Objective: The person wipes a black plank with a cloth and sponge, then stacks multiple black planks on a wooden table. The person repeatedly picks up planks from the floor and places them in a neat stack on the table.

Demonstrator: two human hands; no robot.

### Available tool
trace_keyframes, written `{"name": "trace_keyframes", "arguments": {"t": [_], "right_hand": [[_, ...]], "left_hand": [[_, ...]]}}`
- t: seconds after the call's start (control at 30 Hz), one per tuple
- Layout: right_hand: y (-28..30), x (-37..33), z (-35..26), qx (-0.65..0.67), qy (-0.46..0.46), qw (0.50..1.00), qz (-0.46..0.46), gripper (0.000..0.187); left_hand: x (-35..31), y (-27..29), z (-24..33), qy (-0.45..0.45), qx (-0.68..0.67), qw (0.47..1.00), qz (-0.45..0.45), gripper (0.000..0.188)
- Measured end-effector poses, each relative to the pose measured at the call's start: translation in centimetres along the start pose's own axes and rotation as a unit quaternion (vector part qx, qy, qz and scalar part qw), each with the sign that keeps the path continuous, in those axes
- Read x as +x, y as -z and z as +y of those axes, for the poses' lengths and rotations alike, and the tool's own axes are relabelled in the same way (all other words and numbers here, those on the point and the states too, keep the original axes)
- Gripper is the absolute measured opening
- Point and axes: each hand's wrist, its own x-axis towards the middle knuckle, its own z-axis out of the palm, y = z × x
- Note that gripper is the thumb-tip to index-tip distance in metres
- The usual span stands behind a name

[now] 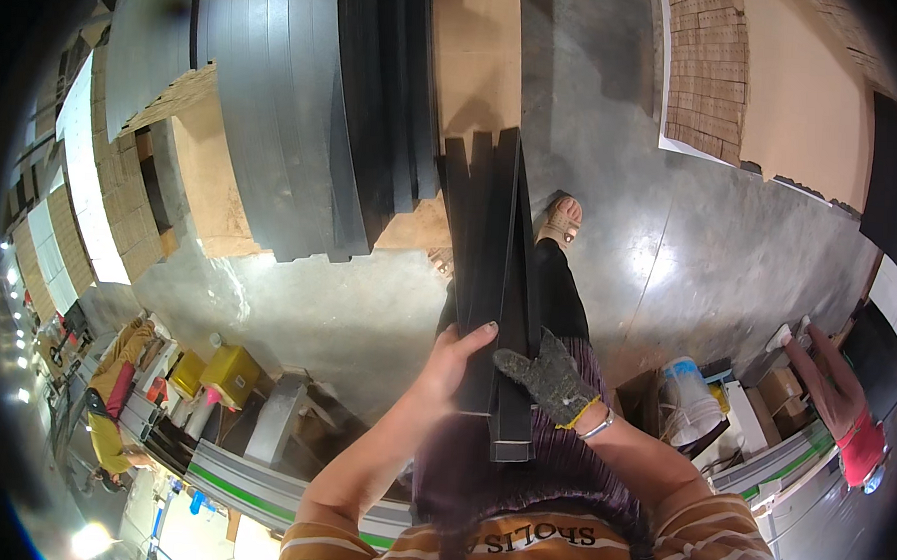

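Note:
A bundle of long, flat black strips (482, 261) lies lengthwise in front of me, its strips uneven at both ends. My bare left hand (457, 358) is closed on the bundle's left side, thumb on top. On the right side, my right hand (554, 378), in a dark grey work glove with a yellow cuff, grips the strips with its thumb across them. The fingers under the bundle are hidden. The far ends of the strips reach onto a brown board (478, 56). Just left of it stands a large stack of black strips (286, 103).
More stacked brown boards (706, 71) stand at the far right. Behind me runs a machine bench with a green stripe (249, 494), a yellow container (229, 374) and a white bucket (685, 400). One person (112, 415) is at the left, another (852, 428) at the right.

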Motion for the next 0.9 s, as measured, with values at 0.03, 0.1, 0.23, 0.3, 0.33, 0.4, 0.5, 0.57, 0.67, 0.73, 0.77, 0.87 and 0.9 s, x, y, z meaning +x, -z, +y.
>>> {"name": "trace_keyframes", "arguments": {"t": [0.03, 0.1, 0.23, 0.3, 0.33, 0.4, 0.5, 0.57, 0.67, 0.73, 0.77, 0.87, 0.9], "right_hand": [[0.4, -0.3, -0.8, 0.015, -0.080, 0.997, -0.015, 0.057], [1.6, -0.2, -2.0, -0.077, -0.002, 0.990, -0.117, 0.050], [3.1, 2.5, -2.8, 0.170, -0.051, 0.975, -0.138, 0.044], [3.1, 4.4, -2.5, 0.353, -0.078, 0.928, -0.088, 0.043], [3.3, 6.1, -2.3, 0.367, -0.103, 0.923, -0.060, 0.042], [3.7, 9.6, -1.8, 0.391, -0.126, 0.912, -0.016, 0.040], [3.6, 13.9, -0.7, 0.380, -0.100, 0.920, 0.002, 0.044], [3.1, 14.9, -0.2, 0.316, -0.077, 0.945, -0.029, 0.051], [2.9, 14.0, -0.6, 0.404, -0.121, 0.905, -0.049, 0.052], [3.5, 13.0, -1.6, 0.402, -0.117, 0.906, -0.065, 0.043], [3.8, 12.6, -2.1, 0.397, -0.130, 0.906, -0.065, 0.039], [4.7, 13.2, -3.0, 0.474, -0.097, 0.871, -0.089, 0.045], [4.6, 14.3, -3.1, 0.470, -0.104, 0.875, -0.058, 0.048]], "left_hand": [[-0.1, -0.2, 0.4, 0.030, 0.041, 0.998, 0.022, 0.039], [0.0, -0.1, 0.9, 0.074, -0.033, 0.996, -0.041, 0.040], [1.9, 0.6, 1.4, 0.113, -0.079, 0.989, -0.061, 0.043], [3.5, 1.0, 1.8, 0.095, -0.056, 0.993, -0.029, 0.046], [4.7, 1.1, 2.1, 0.077, -0.034, 0.996, -0.003, 0.046], [7.4, 1.2, 3.0, 0.051, 0.016, 0.997, 0.060, 0.047], [11.2, 1.0, 4.3, -0.044, 0.018, 0.999, -0.012, 0.046], [12.0, 0.7, 4.6, -0.040, 0.016, 0.999, 0.009, 0.046], [11.0, 0.2, 5.2, -0.064, 0.090, 0.993, 0.046, 0.046], [9.9, -0.2, 6.0, -0.044, 0.104, 0.992, 0.046, 0.045], [9.3, -0.3, 6.6, -0.013, 0.084, 0.996, 0.035, 0.044], [9.4, -0.8, 8.4, 0.039, 0.102, 0.994, 0.027, 0.052], [10.1, -0.8, 9.0, 0.038, 0.122, 0.992, 0.013, 0.057]]}}
